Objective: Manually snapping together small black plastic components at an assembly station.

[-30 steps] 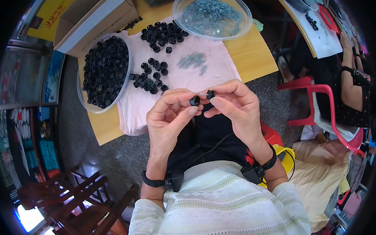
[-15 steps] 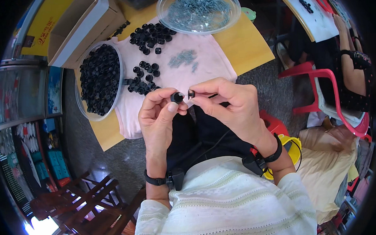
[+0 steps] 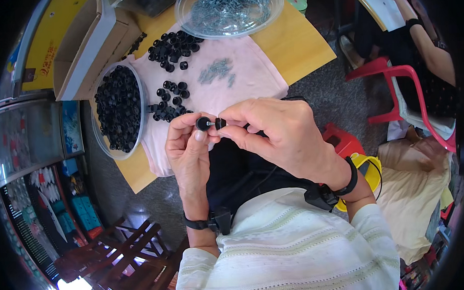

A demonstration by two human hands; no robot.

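Pinched between the thumb and fingers of my left hand [image 3: 185, 156] is a round black plastic cap [image 3: 202, 123]. A thin silvery screw [image 3: 210, 124] spans the small gap between it and a smaller black piece [image 3: 220, 124], which the thumb and forefinger of my right hand [image 3: 280, 127] grip. Both hands are closed and meet over my lap, just off the edge of a pink cloth [image 3: 255, 67]. Loose black caps lie on that cloth in two groups, a far pile [image 3: 173, 47] and a nearer one [image 3: 170, 100]. Beyond the hands is a patch of small grey screws [image 3: 216, 72].
A clear tub [image 3: 144, 104] of black parts stands left, near an open cardboard box [image 3: 88, 53]. Another clear tub [image 3: 233, 35] holds screws at the far edge. Rightward are a red chair [image 3: 419, 97], a seated person's arm [image 3: 433, 56] and a yellow helmet-like object [image 3: 370, 173].
My right hand has moved the small black piece and screw left against the cap, closing the gap. Both hands have shifted slightly left in view. The other person's arm has reached farther away.
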